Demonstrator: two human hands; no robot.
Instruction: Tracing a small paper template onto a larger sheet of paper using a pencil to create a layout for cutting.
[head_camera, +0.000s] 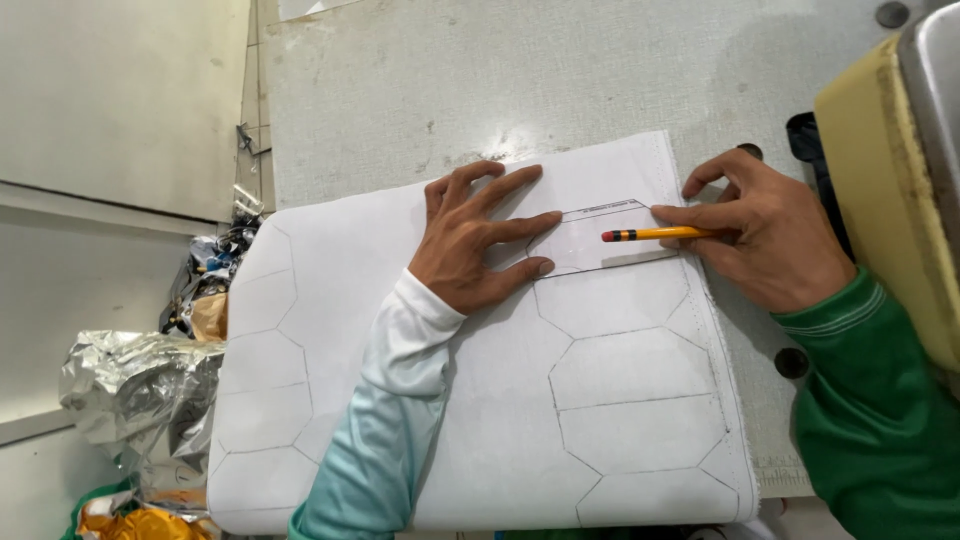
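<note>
A white cloth (480, 400) lies flat on the table, marked with pencilled hexagon outlines in rows. On its 1 o'clock corner rests a pale, translucent template (600, 240), an elongated hexagon, lying flat with its long side running 9 to 3 o'clock. A yellow pencil (655, 235) with a black-and-red end lies nearly level across the template's 3 o'clock end, its red end pointing to 9 o'clock.

Grey worktable (420, 90) beside crumpled silver foil (140, 390).
</note>
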